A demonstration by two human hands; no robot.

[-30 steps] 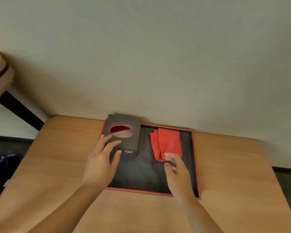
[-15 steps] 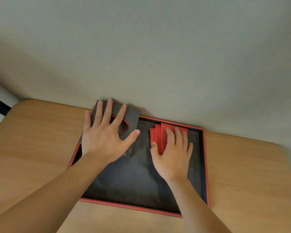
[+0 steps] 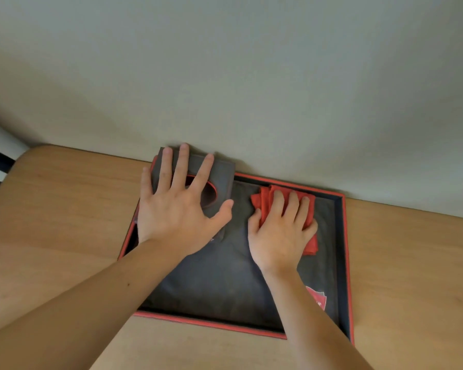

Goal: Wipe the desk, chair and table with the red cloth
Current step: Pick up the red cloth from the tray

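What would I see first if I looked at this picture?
Two bare hands on a dark tray with a red rim, on a wooden table by the wall. The right hand lies flat on a folded red cloth. The left hand is spread over a dark box in the tray's far left corner.

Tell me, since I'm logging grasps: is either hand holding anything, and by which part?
Nothing is gripped. The right hand presses flat on the red cloth; the left hand lies spread on the dark box.

Left hand [image 3: 179, 212] spread flat, fingers pointing to twelve o'clock; right hand [image 3: 281, 231] palm-down, fingers curled slightly, forearms extended.
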